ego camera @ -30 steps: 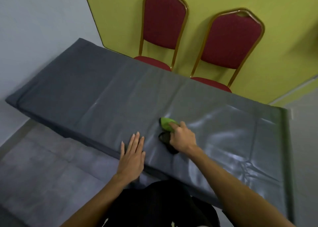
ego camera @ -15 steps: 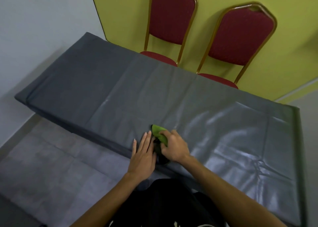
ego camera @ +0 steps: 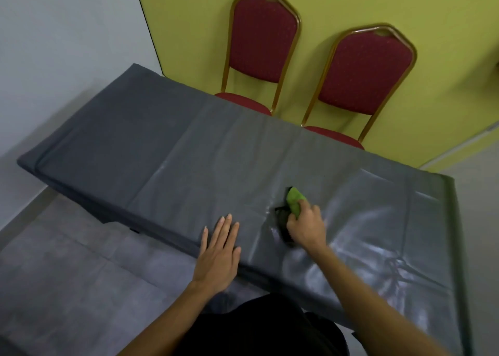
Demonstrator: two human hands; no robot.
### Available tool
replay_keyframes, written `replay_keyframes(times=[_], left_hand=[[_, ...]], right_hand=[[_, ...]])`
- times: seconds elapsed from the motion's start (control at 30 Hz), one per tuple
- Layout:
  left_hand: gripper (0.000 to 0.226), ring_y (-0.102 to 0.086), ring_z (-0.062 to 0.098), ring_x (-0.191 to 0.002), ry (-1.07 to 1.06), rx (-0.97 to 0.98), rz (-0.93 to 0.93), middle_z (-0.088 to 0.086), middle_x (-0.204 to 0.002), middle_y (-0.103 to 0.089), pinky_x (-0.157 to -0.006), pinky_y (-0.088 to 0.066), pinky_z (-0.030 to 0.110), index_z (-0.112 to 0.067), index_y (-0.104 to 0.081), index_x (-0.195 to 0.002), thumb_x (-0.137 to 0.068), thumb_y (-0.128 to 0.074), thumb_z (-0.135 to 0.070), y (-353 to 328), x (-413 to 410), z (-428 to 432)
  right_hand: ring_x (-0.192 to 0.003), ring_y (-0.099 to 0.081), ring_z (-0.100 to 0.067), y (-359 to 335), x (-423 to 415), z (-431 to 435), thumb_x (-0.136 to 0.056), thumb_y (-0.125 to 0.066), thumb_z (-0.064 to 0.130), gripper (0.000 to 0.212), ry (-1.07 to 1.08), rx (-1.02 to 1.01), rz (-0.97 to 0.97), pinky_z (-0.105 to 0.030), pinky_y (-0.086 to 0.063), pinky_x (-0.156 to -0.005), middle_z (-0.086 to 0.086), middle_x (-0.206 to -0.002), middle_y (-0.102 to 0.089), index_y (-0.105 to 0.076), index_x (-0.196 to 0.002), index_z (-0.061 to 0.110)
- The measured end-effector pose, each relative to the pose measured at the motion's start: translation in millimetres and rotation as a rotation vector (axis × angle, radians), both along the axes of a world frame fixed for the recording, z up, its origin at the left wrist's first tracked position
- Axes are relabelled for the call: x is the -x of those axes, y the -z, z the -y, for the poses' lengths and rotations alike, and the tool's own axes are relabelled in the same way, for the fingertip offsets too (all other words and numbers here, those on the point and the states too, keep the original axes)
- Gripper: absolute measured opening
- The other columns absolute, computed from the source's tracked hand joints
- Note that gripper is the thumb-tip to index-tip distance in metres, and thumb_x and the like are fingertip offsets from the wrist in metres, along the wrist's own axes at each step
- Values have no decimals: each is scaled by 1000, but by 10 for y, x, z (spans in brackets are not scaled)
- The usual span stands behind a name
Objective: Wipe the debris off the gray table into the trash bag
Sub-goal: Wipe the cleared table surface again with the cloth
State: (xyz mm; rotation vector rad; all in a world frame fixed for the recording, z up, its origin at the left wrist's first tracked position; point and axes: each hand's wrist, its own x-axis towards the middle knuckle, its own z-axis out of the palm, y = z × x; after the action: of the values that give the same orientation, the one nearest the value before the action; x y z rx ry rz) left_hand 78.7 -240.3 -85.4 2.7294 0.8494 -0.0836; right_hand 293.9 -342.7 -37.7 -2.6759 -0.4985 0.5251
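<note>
Right hand (ego camera: 305,224) is curled round a green cloth (ego camera: 293,199), pressing it on the gray bench (ego camera: 189,150) near the front edge, right of centre. A black item (ego camera: 282,222) sits at its left side, can't tell what it is. Left hand (ego camera: 219,247) lies flat on the front edge, fingers straight, holding nothing, near the right one; red chair (ego camera: 263,40) and second red chair (ego camera: 364,69) stand behind the bench.

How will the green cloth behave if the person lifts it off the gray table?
Probably floppy: the green cloth lies bunched and folded under the right hand. Likely light, since curled fingers alone seem to hold it. When pushed, it may drag the glossy cover of the gray table, which shows creases beside the cloth.
</note>
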Motion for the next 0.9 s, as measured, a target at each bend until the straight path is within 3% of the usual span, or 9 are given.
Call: replay_keyframes(times=[0.13,0.27,0.33,0.5,0.67,0.9], left_hand=[[60,-22,22,-150,-14,-35,2,6,-163,-21,-117,-21,56,-13,-34,-152,-95,-29,-34,-5,-19,30],[60,-18,22,-150,-10,-56,3,6,-163,-18,-118,-21,56,-13,-31,-153,-97,-25,-36,18,-6,43],[60,-18,21,-150,-11,-55,6,5,-163,-19,-118,-21,56,-13,-32,-152,-97,-26,-37,11,-31,56],[62,-16,21,-151,-22,-21,6,4,-163,-18,-119,-18,57,-13,-32,-152,-97,-23,-38,-39,-84,87],[64,-12,20,-151,-29,14,22,3,-164,-14,-120,-14,57,-13,-29,-153,-95,-19,-39,-70,-83,90],[63,-18,23,-150,-45,-6,51,6,-163,-20,-118,-18,59,-11,-32,-152,-94,-25,-36,8,-94,109]], right_hand=[[-101,-59,-40,37,780,15,-85,-54,26,47,-187,-87,-75,-45,-51,-84,-11,-117,-48,-49,-132,27],[-103,-60,-30,-20,814,334,-83,-50,34,53,-427,-17,-99,-41,-54,-84,-1,-119,-49,-43,-135,42],[-104,-61,-26,-44,571,531,-83,-53,35,52,-382,5,-65,-37,-53,-85,-1,-117,-54,-47,-134,45],[-101,-62,-36,-75,-85,961,-86,-60,32,49,-160,67,6,-39,-51,-83,-13,-108,-60,-54,-134,37],[-101,-62,-37,-16,149,834,-84,-60,27,48,5,-11,-16,-40,-51,-85,-13,-113,-55,-55,-131,32],[-101,-60,-33,33,772,512,-80,-54,36,52,-259,-48,-147,-40,-52,-85,-4,-116,-50,-45,-132,38]])
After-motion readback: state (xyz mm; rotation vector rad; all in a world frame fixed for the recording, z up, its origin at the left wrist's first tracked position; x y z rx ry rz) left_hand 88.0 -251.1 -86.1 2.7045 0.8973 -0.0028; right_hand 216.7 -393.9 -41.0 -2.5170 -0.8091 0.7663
